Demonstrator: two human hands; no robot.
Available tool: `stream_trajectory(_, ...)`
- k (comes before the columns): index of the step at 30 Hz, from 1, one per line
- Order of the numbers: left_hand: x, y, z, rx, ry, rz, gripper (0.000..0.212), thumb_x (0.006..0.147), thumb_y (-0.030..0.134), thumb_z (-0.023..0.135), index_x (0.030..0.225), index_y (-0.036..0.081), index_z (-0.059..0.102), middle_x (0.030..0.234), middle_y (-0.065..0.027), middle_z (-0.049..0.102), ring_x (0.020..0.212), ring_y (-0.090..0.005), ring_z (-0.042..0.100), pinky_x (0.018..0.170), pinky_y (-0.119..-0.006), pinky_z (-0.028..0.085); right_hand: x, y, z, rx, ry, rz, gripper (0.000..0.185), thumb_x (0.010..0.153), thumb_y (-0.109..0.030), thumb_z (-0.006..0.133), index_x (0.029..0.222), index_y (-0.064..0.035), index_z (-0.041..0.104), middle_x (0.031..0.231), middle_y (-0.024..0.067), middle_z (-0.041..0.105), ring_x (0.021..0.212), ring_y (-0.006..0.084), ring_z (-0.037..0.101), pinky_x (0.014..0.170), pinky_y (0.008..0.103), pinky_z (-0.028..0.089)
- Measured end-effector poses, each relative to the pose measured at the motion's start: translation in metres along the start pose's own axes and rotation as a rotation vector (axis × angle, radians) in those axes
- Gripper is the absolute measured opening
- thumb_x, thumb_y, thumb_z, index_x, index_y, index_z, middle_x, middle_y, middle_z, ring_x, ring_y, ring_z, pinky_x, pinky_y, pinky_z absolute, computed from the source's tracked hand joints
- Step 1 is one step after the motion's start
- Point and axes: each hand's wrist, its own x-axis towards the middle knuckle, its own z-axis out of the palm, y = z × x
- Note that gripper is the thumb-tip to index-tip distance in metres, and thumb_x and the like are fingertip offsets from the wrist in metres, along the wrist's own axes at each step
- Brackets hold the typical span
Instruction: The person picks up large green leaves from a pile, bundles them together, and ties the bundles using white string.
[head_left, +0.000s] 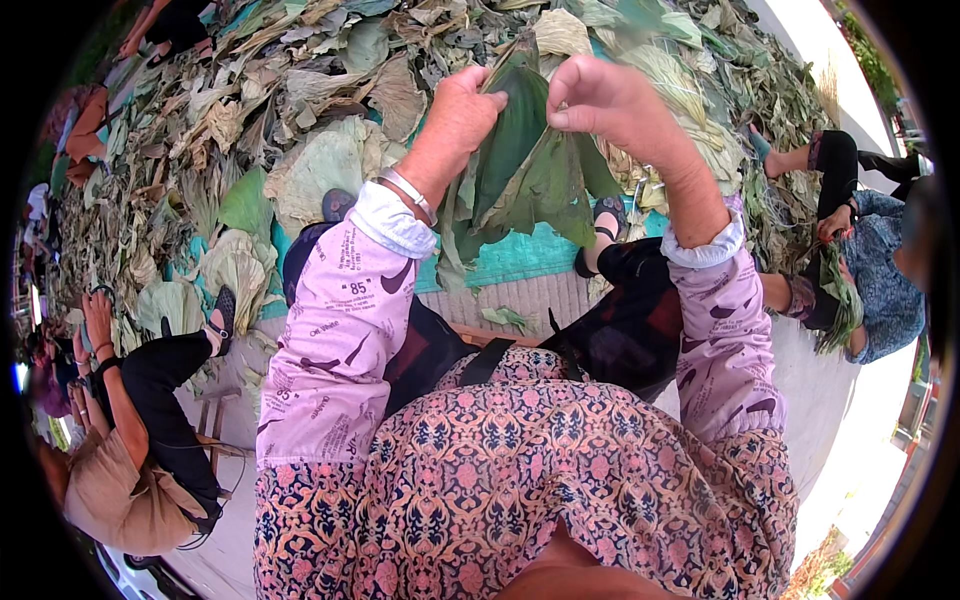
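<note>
A large green leaf (513, 142), partly dry and with ragged lower edges, hangs before me over a teal sheet. My left hand (471, 105) grips it near its top with the thumb over the leaf. At the leaf's right upper edge is my right hand (600, 101), its thumb and index fingertip curled close together. Whether something thin is pinched between them cannot be told. Pale dried leaves (319, 169) lie to the left of the held leaf, and a bundle of pale leaves (667, 79) lies to the right.
A broad heap of dried leaves (247, 82) spreads ahead. The teal sheet (517, 259) shows under its near edge. A co-worker in brown (124, 487) sits at the left by a wooden stool (214, 420). At the right, another in blue (885, 277) holds a leaf bundle (840, 300).
</note>
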Motion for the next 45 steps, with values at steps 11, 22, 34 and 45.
stream_trajectory(11, -0.005, 0.003, 0.004, -0.056, -0.224, -0.078, 0.030, 0.083, 0.007, 0.055, 0.111, -0.004, 0.053, 0.095, -0.0060, 0.060, 0.080, -0.0117, 0.057, 0.068, -0.025, 0.048, 0.013, 0.032, 0.005, -0.172, 0.389, -0.003, 0.020, 0.075, -0.013, 0.066, 0.091, -0.0041, 0.059, 0.081, 0.0047, 0.061, 0.078, 0.0139, 0.057, 0.072, 0.0287, 0.047)
stream_trajectory(22, -0.004, 0.000, 0.003, -0.019, -0.357, -0.127, 0.034, 0.078, 0.002, 0.059, 0.111, -0.002, 0.053, 0.099, -0.0059, 0.060, 0.089, -0.0130, 0.056, 0.080, -0.026, 0.045, 0.013, 0.027, 0.008, -0.460, 0.484, -0.051, 0.026, 0.072, -0.008, 0.068, 0.094, -0.0029, 0.055, 0.083, 0.0032, 0.061, 0.077, 0.0126, 0.058, 0.067, 0.0258, 0.047)
stream_trajectory(34, -0.012, -0.002, 0.007, 1.073, -0.294, 0.401, 0.033, 0.070, 0.010, 0.063, 0.103, 0.006, 0.059, 0.092, -0.0124, 0.062, 0.090, -0.0352, 0.055, 0.081, -0.039, 0.043, 0.006, 0.031, 0.038, -0.834, -0.033, 0.244, 0.034, 0.072, -0.020, 0.066, 0.099, -0.0028, 0.056, 0.080, 0.0169, 0.062, 0.074, 0.0337, 0.058, 0.067, 0.0402, 0.046)
stream_trajectory(45, -0.028, 0.030, 0.002, 0.153, 0.239, 0.452, 0.035, 0.078, 0.006, 0.063, 0.111, 0.003, 0.051, 0.101, -0.0091, 0.059, 0.087, -0.0166, 0.058, 0.080, -0.030, 0.045, 0.007, 0.048, -0.019, 0.507, 0.677, 0.290, 0.023, 0.084, -0.015, 0.057, 0.102, -0.0010, 0.056, 0.092, 0.0039, 0.060, 0.080, 0.0163, 0.056, 0.072, 0.0315, 0.045)
